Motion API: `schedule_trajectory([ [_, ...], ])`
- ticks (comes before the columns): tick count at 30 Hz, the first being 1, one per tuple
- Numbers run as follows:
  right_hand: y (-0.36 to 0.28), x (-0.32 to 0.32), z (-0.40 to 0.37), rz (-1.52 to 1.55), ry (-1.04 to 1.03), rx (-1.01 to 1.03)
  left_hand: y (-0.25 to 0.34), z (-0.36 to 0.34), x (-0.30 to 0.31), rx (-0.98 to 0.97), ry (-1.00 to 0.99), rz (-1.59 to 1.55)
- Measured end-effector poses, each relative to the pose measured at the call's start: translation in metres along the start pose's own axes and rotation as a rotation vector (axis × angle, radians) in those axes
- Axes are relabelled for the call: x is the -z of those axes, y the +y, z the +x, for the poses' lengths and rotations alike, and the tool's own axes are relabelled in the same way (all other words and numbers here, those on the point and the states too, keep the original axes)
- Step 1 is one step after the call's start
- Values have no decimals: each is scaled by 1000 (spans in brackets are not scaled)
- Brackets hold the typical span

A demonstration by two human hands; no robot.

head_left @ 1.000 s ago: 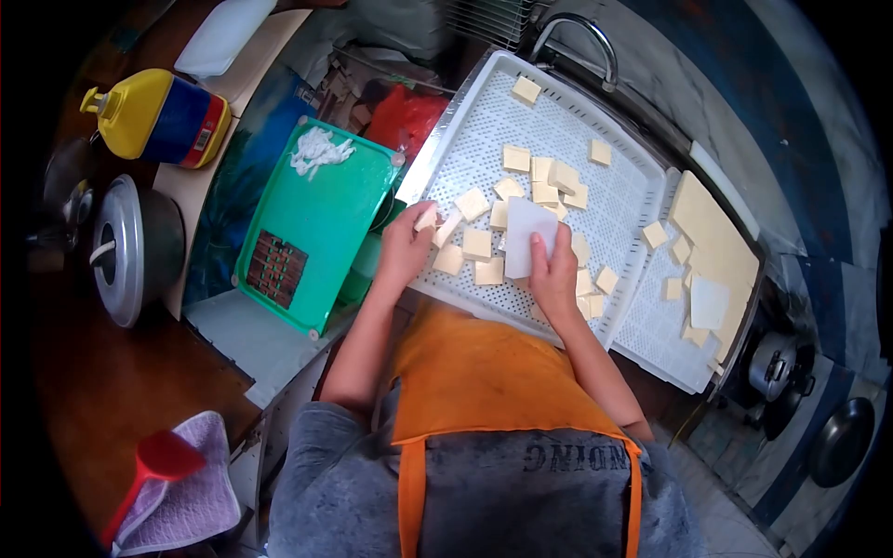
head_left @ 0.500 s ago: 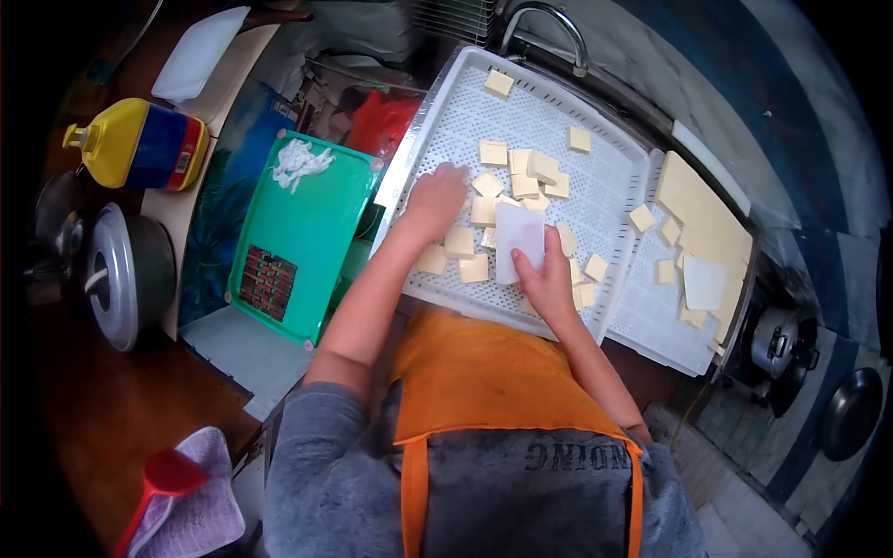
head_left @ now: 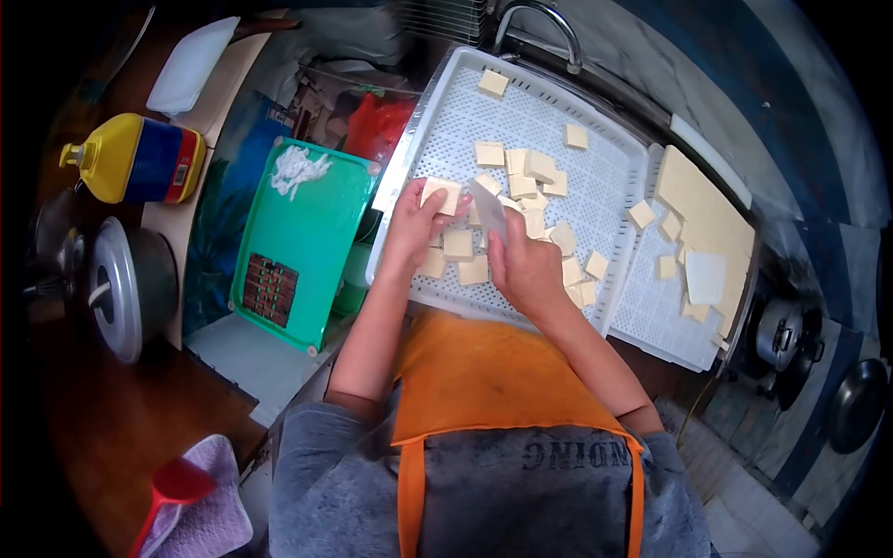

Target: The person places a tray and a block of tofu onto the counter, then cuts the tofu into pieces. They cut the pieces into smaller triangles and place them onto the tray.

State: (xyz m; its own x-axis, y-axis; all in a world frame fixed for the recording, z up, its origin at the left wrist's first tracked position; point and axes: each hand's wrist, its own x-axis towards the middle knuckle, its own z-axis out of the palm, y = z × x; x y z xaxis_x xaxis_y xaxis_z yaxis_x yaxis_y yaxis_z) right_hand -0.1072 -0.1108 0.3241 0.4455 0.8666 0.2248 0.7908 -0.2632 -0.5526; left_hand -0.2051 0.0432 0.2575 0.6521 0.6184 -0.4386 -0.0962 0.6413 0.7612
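By the tap [head_left: 556,22], a white perforated tray [head_left: 606,186] holds tofu squares [head_left: 489,153]. Your left hand [head_left: 409,232] pinches one tofu square [head_left: 440,193] over it; your right hand [head_left: 523,267] clenches a white scraper [head_left: 487,210]. Pinch harder and the square could crumble

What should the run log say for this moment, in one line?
left hand: holds tofu square | right hand: holds white scraper | place: over white perforated tray | nearby: loose tofu pieces
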Motion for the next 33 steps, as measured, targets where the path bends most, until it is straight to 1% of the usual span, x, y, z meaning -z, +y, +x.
schedule_trajectory([
  [3,-11,-5,8,-81,-16,68,-2,-3,-3,2,13,-22],
  [6,-14,-11,13,-103,-5,147,6,-12,-6,23,-17,38],
  [9,-15,-16,14,-82,1,179,8,-14,-5,23,-23,57],
  [13,-14,-22,14,-61,-19,164,3,-11,3,9,-79,68],
  [16,-10,-31,12,-69,-58,148,-2,-10,2,9,-32,39],
  [18,-9,-40,11,-81,-88,149,-2,-8,2,-4,-42,36],
  [21,3,-59,23,-126,-198,115,-3,-2,6,-7,-44,62],
  [25,11,-59,37,76,-128,52,1,18,23,-28,-26,189],
  [26,14,-51,37,117,-109,35,0,21,28,-266,49,750],
  [27,16,-43,37,157,-93,22,1,19,24,-452,100,898],
  [28,18,-38,33,173,-4,7,0,15,19,-640,157,1041],
  [29,20,-30,31,188,2,-48,0,10,17,-829,215,1182],
  [30,23,-22,27,202,9,-108,13,-6,9,-790,99,1273],
  [32,33,-13,17,230,26,-237,4,-13,17,-658,-239,1387],
  [33,41,-13,11,233,32,-246,2,-18,17,-587,-411,1434],
])
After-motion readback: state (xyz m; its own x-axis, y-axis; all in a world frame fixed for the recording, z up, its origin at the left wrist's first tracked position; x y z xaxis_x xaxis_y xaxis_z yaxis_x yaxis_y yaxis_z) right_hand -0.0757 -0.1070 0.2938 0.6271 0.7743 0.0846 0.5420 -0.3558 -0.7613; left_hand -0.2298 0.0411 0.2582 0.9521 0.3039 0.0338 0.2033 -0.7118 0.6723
